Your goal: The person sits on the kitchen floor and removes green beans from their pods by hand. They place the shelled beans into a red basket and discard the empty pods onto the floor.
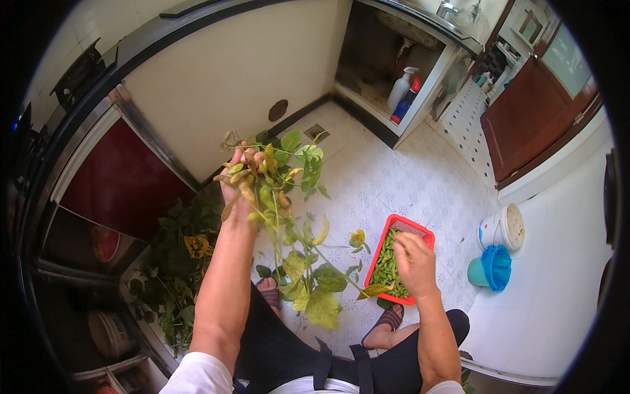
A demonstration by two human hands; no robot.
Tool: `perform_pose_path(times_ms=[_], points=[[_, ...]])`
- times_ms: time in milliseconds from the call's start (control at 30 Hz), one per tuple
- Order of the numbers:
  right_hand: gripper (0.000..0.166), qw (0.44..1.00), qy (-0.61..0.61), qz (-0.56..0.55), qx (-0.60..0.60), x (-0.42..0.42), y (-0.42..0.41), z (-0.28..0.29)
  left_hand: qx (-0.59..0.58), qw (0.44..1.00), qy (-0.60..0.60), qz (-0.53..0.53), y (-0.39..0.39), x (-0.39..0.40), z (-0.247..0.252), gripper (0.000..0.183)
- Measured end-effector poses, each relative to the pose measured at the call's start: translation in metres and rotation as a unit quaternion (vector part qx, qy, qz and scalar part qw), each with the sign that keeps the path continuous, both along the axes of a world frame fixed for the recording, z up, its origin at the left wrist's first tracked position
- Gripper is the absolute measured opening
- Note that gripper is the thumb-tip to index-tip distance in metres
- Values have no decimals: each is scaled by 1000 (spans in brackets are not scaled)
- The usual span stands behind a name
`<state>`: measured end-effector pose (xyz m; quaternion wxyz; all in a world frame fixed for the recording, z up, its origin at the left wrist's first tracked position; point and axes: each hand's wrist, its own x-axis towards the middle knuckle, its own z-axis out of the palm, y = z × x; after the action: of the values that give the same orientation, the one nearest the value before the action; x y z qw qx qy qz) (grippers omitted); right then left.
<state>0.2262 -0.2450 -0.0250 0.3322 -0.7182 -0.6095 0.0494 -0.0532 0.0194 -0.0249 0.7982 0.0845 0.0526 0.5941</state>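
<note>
My left hand (239, 170) is raised at the centre left, its fingers closed around a soybean plant stalk with leaves and pods (266, 197). Some of the pods are green, others yellow or brown, and leafy stems hang down between my knees. My right hand (416, 258) is over a red plastic basket (429, 240) on the floor, fingertips together above the pods; whether a pod is between them cannot be told. Many loose green soybean pods (386, 266) lie in the basket.
A heap of leafy plants (184, 261) lies at the left by the cabinets. To the right stand a white bucket (492, 227) and a teal bin (478, 272) with a blue bag. Spray bottles (401, 88) stand in the open cabinet. Loose leaves (358, 239) lie on the tiles.
</note>
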Motion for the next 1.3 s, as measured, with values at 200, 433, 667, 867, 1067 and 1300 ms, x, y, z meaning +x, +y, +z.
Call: perform_pose_path(times_ms=[200,433,667,867,1067,1300], points=[[36,960,-108,236,106,-90,50,70,8,999,-40,-25,-7,5,4,13],[23,945,-183,272,12,-106,70,55,20,996,-60,-58,0,0,2,13],[27,942,-214,260,-10,-115,62,54,-13,997,-38,-58,-4,3,8,13],[21,957,-151,246,32,-122,51,44,-3,997,-3,-82,-2,8,-8,13],[24,951,-156,259,59,-124,22,61,-13,996,49,-72,-6,19,-16,12],[10,972,-76,216,57,-89,-13,70,-3,997,-36,-67,2,6,-5,12]])
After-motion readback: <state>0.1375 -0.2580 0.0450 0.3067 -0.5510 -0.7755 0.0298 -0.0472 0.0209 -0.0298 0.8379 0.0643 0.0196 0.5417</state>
